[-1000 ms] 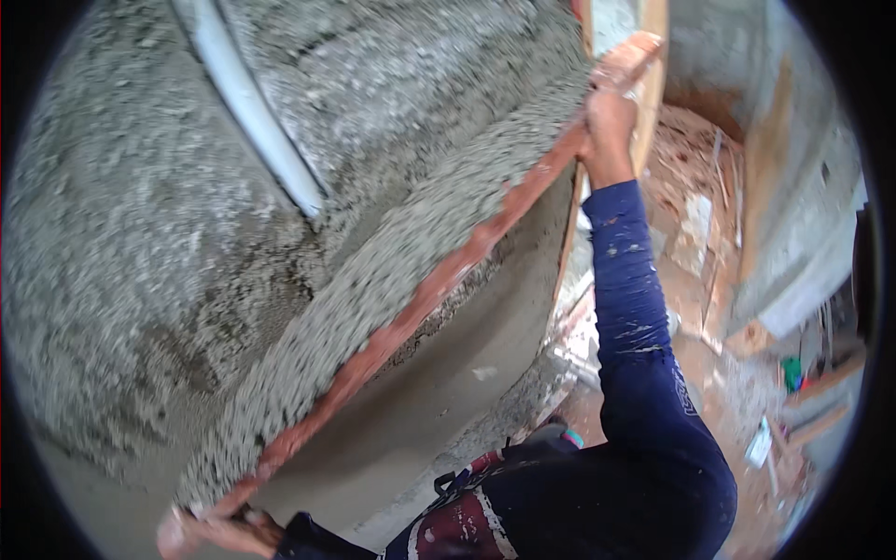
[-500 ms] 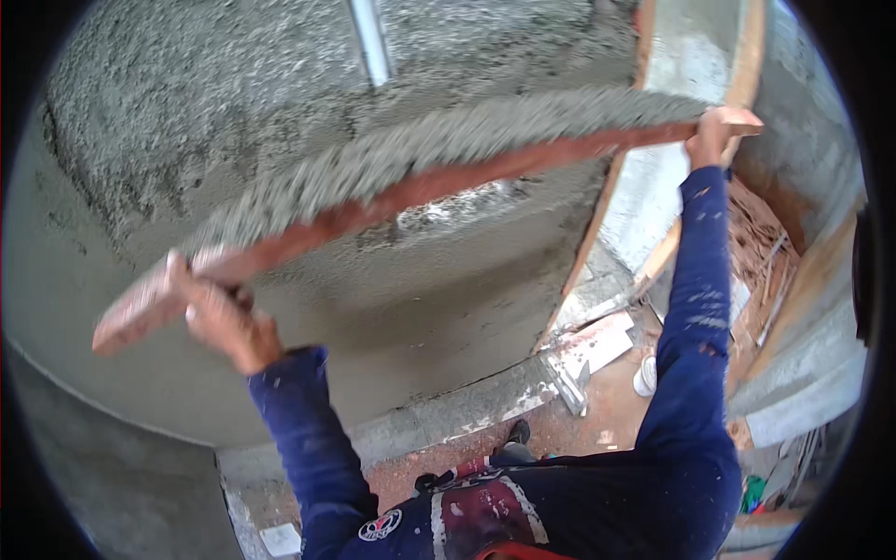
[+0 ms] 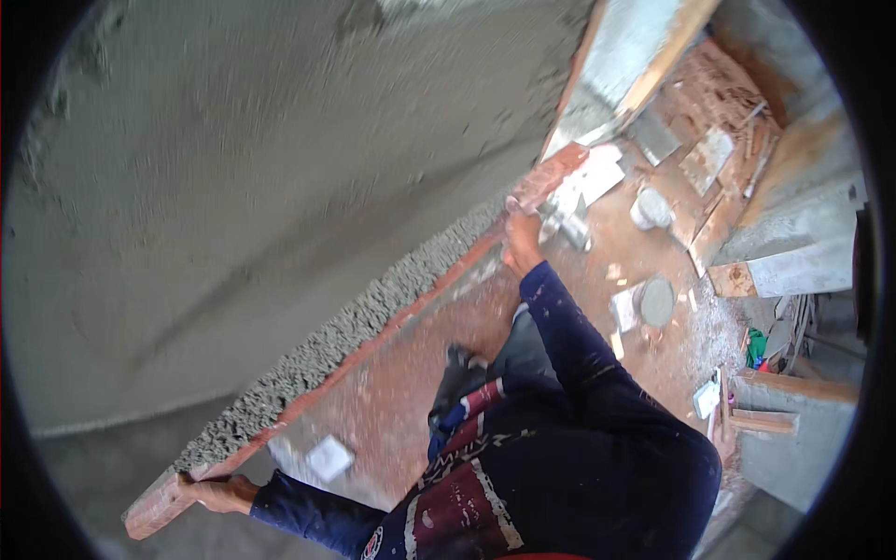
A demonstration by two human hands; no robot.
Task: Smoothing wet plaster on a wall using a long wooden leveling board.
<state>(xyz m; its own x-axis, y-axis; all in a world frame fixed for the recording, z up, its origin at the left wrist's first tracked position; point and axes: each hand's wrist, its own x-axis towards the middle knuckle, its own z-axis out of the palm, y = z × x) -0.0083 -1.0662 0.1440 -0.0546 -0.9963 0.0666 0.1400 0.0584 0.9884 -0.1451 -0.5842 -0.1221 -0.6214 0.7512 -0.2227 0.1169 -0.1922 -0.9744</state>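
A long reddish-brown straightedge board (image 3: 350, 366) slants across the view, its left end low and near, its right end higher and farther. Grey wet mortar (image 3: 331, 347) is heaped along its wall-side edge. My left hand (image 3: 218, 493) grips the board near its lower left end. Close to the opposite end, my right hand (image 3: 524, 241) is closed around it. Beyond the board is the plastered wall (image 3: 308, 177), mostly smoothed and streaked, with rougher patches at the upper left.
Timber framing (image 3: 653, 70) borders the wall at the upper right. On the reddish floor (image 3: 616, 233) stand a pale bucket (image 3: 651, 209) and a round container of grey material (image 3: 657, 301). A white square piece (image 3: 329, 458) lies near my left forearm. Wooden boards (image 3: 763, 422) stand at the right.
Both hands have come down along the wall with the board, the right hand dropping most and shifting left. The board now tilts more steeply, and smoother plaster shows above it.
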